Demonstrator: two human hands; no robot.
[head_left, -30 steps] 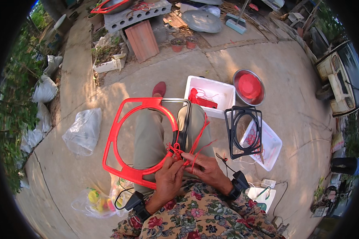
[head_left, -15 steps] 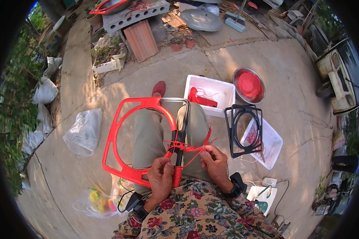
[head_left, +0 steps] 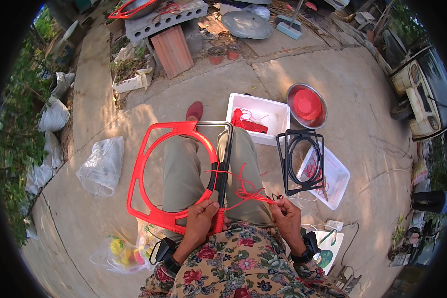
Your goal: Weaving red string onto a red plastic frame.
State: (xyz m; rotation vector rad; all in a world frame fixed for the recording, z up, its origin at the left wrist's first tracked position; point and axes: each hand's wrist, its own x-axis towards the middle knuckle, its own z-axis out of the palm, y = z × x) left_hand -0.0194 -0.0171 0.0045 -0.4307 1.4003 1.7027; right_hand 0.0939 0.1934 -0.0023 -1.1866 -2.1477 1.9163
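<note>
Across my lap lies a flat frame (head_left: 163, 218) with a round opening. Red cord is wound closely over most of it, while bare black and metal bars (head_left: 228, 149) show on its right side. My left hand (head_left: 200, 220) is closed on its lower edge near the right corner, thumb on top. My right hand (head_left: 286, 217) pinches a loose bundle of red cord (head_left: 248, 191), drawn out to the right of the frame above my thigh. A strand runs from the bundle back towards the frame's right side. Part of the frame's lower edge is hidden behind my left hand.
A black unwrapped frame (head_left: 304, 185) leans on a white tray (head_left: 338, 185) at right. Ahead stand a white foam box (head_left: 284, 111) with red cord and a metal bowl (head_left: 294, 94) holding something red. Plastic bags (head_left: 100, 166) lie left.
My right hand has moved right and slightly down, pulling the cord bundle away from the frame's bar. My left hand has shifted slightly and still holds the frame.
</note>
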